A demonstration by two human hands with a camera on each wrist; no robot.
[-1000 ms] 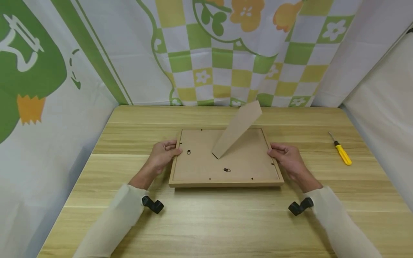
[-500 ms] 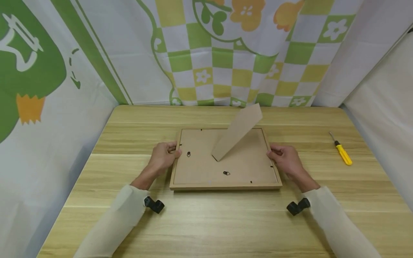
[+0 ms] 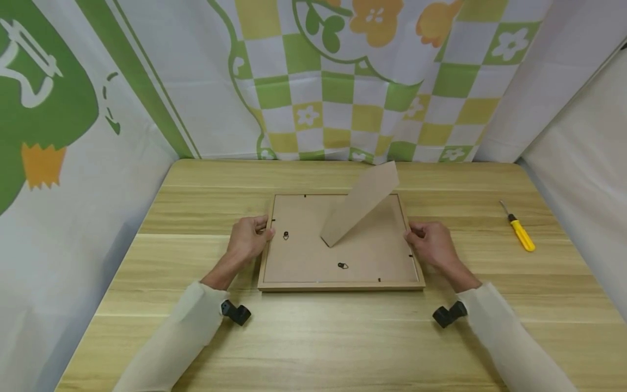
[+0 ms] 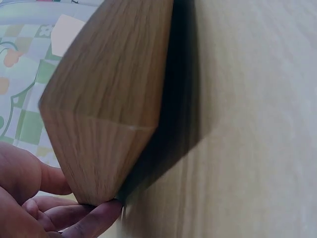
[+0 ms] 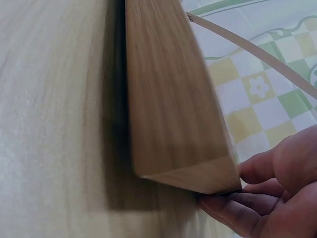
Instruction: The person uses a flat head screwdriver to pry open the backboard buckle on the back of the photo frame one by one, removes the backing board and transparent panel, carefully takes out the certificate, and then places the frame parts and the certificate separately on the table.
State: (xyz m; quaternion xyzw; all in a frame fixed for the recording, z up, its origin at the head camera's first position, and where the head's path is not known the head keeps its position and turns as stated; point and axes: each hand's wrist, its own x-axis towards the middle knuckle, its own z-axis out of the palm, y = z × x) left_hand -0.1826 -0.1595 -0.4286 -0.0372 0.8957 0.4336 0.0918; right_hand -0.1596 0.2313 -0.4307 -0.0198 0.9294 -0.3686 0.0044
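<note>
1. The picture frame [image 3: 343,250] lies back side up at the centre of the head view, on the wooden table [image 3: 313,343]; a dark gap shows along its underside in both wrist views, so I cannot tell whether it touches the tabletop all along.
2. Its long axis runs left to right across the view, straight from one hand to the other, so neither hand is clearly nearer.
3. The left hand [image 3: 245,238], left of centre, grips the left short side, thumb above and fingertips under the edge; the picture frame lies just to its right.
4. The right hand [image 3: 432,244], right of centre, pinches the opposite short side the same way; the picture frame lies just to its left.
5. The stand [image 3: 364,198] rises from the middle of the back and slants toward the upper right, its free tip nearer the right hand; neither hand touches it.
6. The yellow screwdriver [image 3: 521,234] lies well apart at the right of the view, beyond the right hand.
</note>
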